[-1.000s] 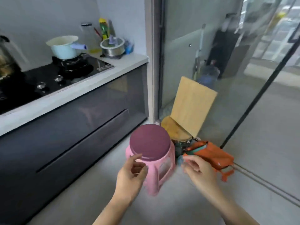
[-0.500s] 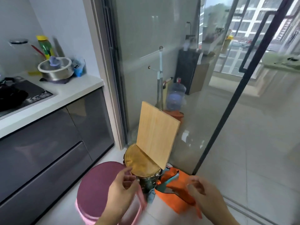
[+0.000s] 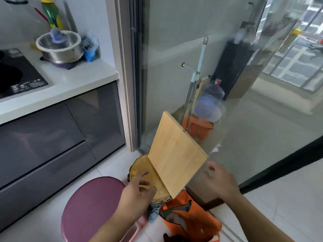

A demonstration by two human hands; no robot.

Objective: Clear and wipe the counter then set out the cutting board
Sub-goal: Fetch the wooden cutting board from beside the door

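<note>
A light wooden cutting board [image 3: 174,156] leans upright against the glass door, its lower edge resting on a round wooden lid [image 3: 145,173] that tops a container on the floor. My left hand [image 3: 138,191] hovers over that lid, fingers apart, holding nothing. My right hand [image 3: 220,180] is open just right of the board's lower right corner, not touching it. The white counter [image 3: 73,82] is at the upper left.
A pink stool [image 3: 92,208] stands at my lower left, an orange bag [image 3: 190,217] below the board. On the counter sit a steel pot [image 3: 59,48], a blue bag [image 3: 90,48] and bottles [image 3: 52,14]; a black hob [image 3: 17,75] lies left. Behind the glass: water jug [image 3: 209,100], mop.
The view has swung right and down toward the board. Both hands have risen from the stool and the orange bag to either side of the cutting board.
</note>
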